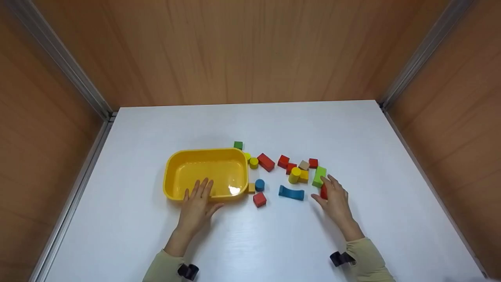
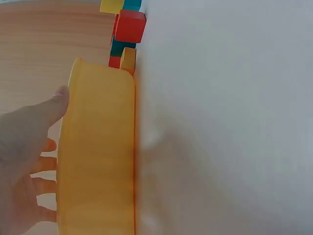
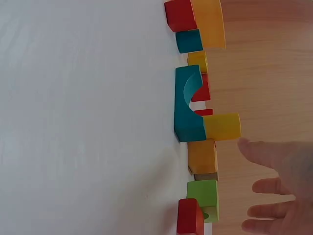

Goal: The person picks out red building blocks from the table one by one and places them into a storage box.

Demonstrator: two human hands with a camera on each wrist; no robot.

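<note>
A white table (image 1: 274,243) fills the booth, with wood-look walls (image 1: 242,51) on three sides. On its left part stands a yellow plastic tub (image 1: 172,172), rounded at the corners. The left hand (image 1: 197,205) lies on the near rim of this tub with the fingers straight and a little spread, the fingertips reaching over the edge into the inside — it grips nothing.

To the right of the tub many small wooden blocks are scattered. The biggest near ones are a blue arch block (image 1: 291,192) and a light green block (image 1: 319,176); further off lies a red brick-shaped block (image 1: 266,162). A yellow cylinder (image 1: 294,175) stands just beside an orange-yellow block, and a blue cylinder (image 1: 260,185) and a red cube (image 1: 259,199) sit close to the tub's right near corner.

The right hand (image 1: 336,199) rests at the right end of the group, fingers relaxed and open — they touch the green block's near end, and a small red block (image 1: 323,192) is partly hidden under the palm.
</note>
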